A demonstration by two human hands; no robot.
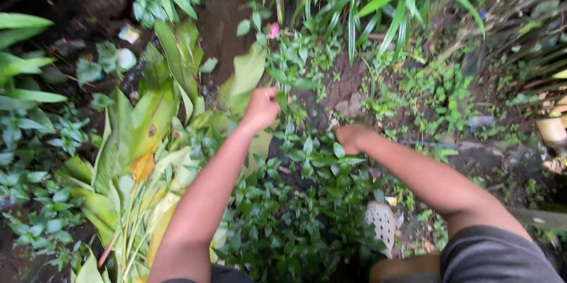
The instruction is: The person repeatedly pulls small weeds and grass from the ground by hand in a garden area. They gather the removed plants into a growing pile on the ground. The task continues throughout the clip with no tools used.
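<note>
I see outdoor garden bed, dark damp soil (221, 14), dense weeds. Left hand (261, 108) curled tight around small leafy stems (283, 91), just beyond low dark-green plant (295, 200). Right hand (349, 138) fisted at same plant's far edge; I cannot tell what it holds. Broad yellowing leaves (142, 141) left of plant. Pink bud (273, 29) well beyond. Striped grass (378, 5) farther still.
</note>
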